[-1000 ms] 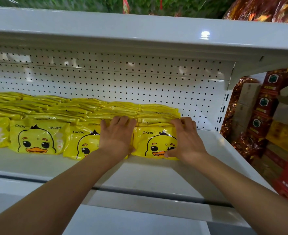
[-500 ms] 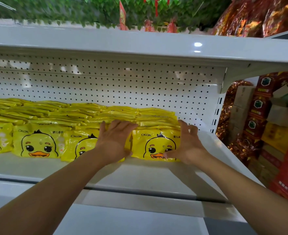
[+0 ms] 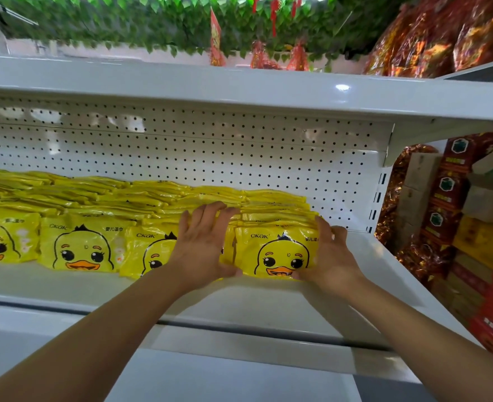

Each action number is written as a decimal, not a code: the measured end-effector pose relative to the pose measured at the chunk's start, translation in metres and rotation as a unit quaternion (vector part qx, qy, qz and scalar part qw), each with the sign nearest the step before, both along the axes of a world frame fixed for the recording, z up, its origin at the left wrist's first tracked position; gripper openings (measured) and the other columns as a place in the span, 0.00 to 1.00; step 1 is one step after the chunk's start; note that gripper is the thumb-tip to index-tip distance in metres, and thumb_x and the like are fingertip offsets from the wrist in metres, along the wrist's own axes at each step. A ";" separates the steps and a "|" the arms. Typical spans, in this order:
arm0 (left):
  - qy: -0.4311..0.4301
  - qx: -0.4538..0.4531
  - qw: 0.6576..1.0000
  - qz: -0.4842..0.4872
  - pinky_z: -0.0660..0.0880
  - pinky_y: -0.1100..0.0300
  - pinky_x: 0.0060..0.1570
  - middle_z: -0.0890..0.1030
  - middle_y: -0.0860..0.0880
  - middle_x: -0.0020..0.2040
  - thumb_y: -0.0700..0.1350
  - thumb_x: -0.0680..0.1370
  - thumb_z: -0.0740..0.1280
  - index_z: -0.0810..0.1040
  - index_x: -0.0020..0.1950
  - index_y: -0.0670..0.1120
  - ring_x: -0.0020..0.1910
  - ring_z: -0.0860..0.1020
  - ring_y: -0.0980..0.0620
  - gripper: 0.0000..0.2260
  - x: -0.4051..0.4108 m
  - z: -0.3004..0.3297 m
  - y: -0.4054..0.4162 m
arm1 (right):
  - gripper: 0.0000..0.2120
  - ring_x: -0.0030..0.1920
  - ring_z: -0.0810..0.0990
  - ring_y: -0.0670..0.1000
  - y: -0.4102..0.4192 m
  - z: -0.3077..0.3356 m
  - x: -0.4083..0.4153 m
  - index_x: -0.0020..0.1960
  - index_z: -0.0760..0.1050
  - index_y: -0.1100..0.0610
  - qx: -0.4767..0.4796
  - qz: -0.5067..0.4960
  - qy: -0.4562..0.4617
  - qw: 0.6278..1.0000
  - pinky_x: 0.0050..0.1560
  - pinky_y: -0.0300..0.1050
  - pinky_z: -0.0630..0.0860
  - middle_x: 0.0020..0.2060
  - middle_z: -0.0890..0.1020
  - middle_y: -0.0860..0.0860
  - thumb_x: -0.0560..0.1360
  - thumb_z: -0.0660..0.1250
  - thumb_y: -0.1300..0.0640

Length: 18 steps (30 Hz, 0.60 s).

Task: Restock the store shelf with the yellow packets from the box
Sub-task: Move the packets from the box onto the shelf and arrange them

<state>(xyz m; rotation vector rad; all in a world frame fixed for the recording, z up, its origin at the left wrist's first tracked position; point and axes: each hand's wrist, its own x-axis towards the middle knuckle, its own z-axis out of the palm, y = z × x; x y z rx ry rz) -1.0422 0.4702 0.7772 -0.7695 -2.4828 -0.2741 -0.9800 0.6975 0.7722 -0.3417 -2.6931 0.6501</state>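
Flanking a duck-faced yellow packet (image 3: pixel 277 250) (glossy): left hand (image 3: pixel 203 246), right hand (image 3: pixel 330 256).

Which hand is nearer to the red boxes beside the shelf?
Right. The right hand is at the row's right end, toward the red boxes; the left hand lies farther left on the packets.

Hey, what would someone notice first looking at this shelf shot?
The row of yellow packets with cartoon duck faces fills the white shelf from its left end. At the row's right end, the left hand and right hand flank the front packet of the last stack. Red boxes stand at far right.
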 end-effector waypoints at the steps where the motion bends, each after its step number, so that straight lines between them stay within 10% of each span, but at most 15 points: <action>1: 0.006 -0.002 1.000 0.011 0.48 0.43 0.71 0.55 0.51 0.73 0.62 0.61 0.75 0.48 0.72 0.58 0.73 0.54 0.48 0.49 0.004 0.000 -0.005 | 0.58 0.62 0.72 0.58 0.001 -0.002 0.003 0.76 0.43 0.49 -0.016 -0.001 0.009 1.000 0.59 0.51 0.73 0.67 0.56 0.55 0.60 0.80 0.51; 10: -0.098 0.026 0.985 0.136 0.60 0.36 0.65 0.44 0.50 0.75 0.55 0.68 0.73 0.49 0.74 0.60 0.74 0.45 0.42 0.44 0.021 -0.012 -0.055 | 0.55 0.65 0.68 0.61 -0.016 -0.007 0.011 0.75 0.38 0.54 -0.079 -0.014 0.015 0.997 0.62 0.53 0.69 0.64 0.66 0.60 0.66 0.75 0.50; 18: 0.004 0.069 0.992 0.104 0.75 0.47 0.49 0.62 0.46 0.68 0.46 0.65 0.75 0.65 0.68 0.57 0.66 0.59 0.42 0.34 0.013 -0.029 -0.047 | 0.49 0.61 0.70 0.63 -0.023 -0.006 0.015 0.75 0.41 0.56 -0.054 -0.035 0.011 0.998 0.57 0.53 0.70 0.61 0.70 0.62 0.69 0.73 0.52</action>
